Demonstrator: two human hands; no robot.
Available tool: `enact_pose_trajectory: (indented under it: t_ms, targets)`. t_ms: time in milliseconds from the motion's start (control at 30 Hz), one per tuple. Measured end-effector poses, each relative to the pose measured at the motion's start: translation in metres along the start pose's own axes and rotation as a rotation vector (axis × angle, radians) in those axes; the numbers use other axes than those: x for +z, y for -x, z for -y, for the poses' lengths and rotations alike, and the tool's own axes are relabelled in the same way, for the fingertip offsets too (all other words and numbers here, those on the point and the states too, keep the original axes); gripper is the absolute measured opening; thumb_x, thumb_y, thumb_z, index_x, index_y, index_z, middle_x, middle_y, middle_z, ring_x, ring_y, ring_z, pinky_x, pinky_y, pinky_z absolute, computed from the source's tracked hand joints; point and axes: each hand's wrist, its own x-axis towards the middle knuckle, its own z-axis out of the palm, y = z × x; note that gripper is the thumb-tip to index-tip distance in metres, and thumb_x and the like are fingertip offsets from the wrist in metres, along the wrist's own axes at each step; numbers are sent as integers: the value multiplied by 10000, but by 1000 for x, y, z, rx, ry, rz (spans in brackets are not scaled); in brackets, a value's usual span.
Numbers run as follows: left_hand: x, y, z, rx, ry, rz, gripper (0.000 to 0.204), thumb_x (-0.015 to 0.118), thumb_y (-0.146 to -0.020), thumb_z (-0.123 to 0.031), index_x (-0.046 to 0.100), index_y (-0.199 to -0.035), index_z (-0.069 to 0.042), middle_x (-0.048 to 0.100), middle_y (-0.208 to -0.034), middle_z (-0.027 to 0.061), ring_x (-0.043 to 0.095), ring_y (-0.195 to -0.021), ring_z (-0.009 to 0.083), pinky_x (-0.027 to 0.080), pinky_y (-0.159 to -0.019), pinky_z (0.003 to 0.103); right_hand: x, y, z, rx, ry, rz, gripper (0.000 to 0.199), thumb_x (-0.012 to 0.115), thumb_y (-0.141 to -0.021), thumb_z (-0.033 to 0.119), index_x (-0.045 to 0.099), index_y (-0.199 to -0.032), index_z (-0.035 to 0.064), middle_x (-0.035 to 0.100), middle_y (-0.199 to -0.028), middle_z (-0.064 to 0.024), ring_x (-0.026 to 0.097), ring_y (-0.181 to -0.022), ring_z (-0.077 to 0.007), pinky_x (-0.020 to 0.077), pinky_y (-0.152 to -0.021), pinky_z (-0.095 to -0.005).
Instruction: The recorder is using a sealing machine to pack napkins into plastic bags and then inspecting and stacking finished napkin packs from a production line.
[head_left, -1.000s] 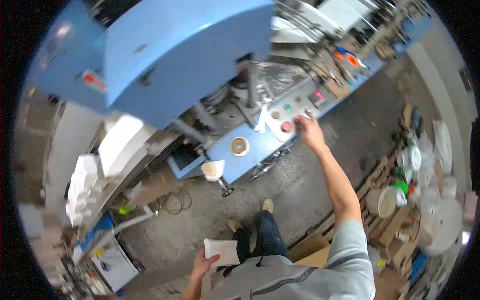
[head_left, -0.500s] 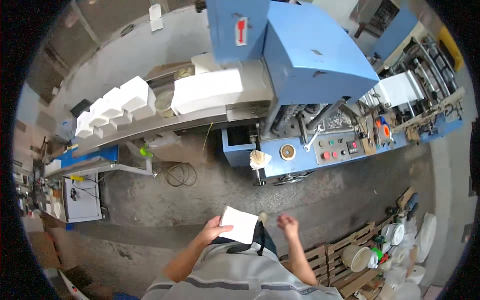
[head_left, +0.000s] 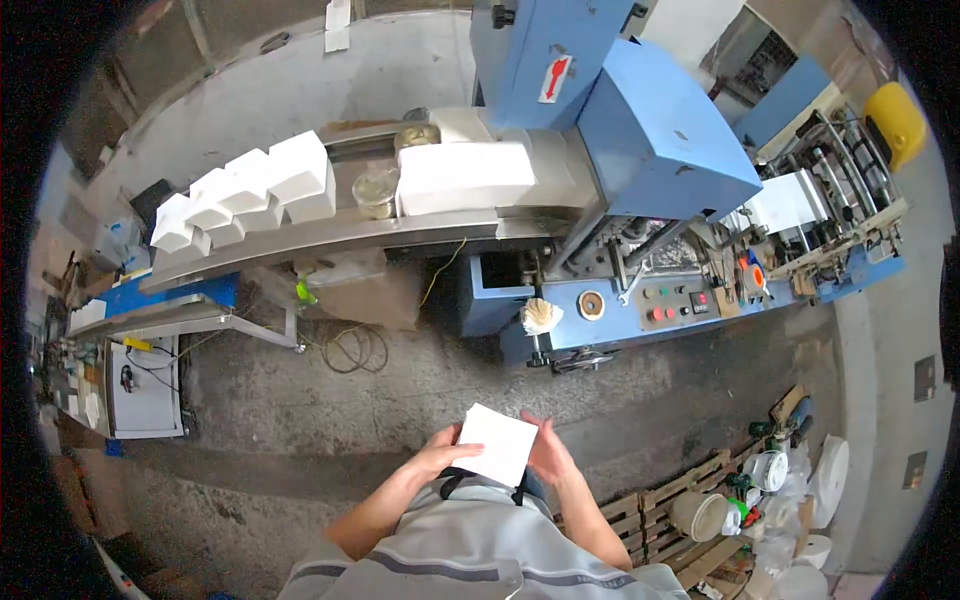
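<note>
A square stack of white paper napkins (head_left: 500, 447) is in front of my waist. My left hand (head_left: 444, 456) grips its left side, thumb lying on top and the other fingers underneath. At the stack's right edge is my right hand (head_left: 549, 455), its fingers stretched out alongside the paper. Whether the right palm presses on the edge or only hovers beside it is hard to tell. The underside of the stack is hidden.
Ahead stands a blue machine (head_left: 665, 135) with a button panel (head_left: 678, 308) and a wrench (head_left: 634, 283). Its metal conveyor (head_left: 345, 232) carries a long white paper row (head_left: 465, 178) and several white stacks (head_left: 300, 175). A coiled cable (head_left: 356, 348) lies on the floor; wooden pallets (head_left: 655, 520) and buckets (head_left: 698, 515) sit right.
My right hand has come in from the right to the edge of the stack. The left hand still holds the stack, now slightly farther right. The view has shifted a little.
</note>
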Motion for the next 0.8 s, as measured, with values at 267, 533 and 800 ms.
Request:
enact_pose_trajectory:
  t_ms: [267, 533, 800]
  targets:
    - [-23, 25, 0, 62, -51, -22, 607, 755, -820, -150, 467, -1315, 50, 597, -1223, 121, 584, -1097, 191, 468, -943, 314, 37, -1, -23, -112, 102, 64, 1029, 757, -833, 330, 50, -1535, 76, 412, -1425, -200, 453, -1281, -284, 390, -1049, -419]
    - [-31, 31, 9, 30, -82, 2, 566, 732, -842, -133, 476, -1321, 26, 602, -1221, 102, 587, -1103, 183, 485, -931, 324, 59, 5, -34, -99, 170, -101, 1076, 779, -797, 193, 7, -1510, -39, 474, -1363, -217, 495, -1241, -281, 397, -1042, -372]
    - [-23, 41, 11, -65, -28, -31, 556, 630, -929, -330, 469, -1339, 8, 584, -1255, 102, 583, -1130, 202, 485, -954, 360, 55, 10, -39, -101, 147, -136, 1000, 766, -799, 195, 93, -1491, -65, 438, -1387, -207, 456, -1271, -279, 376, -1064, -384]
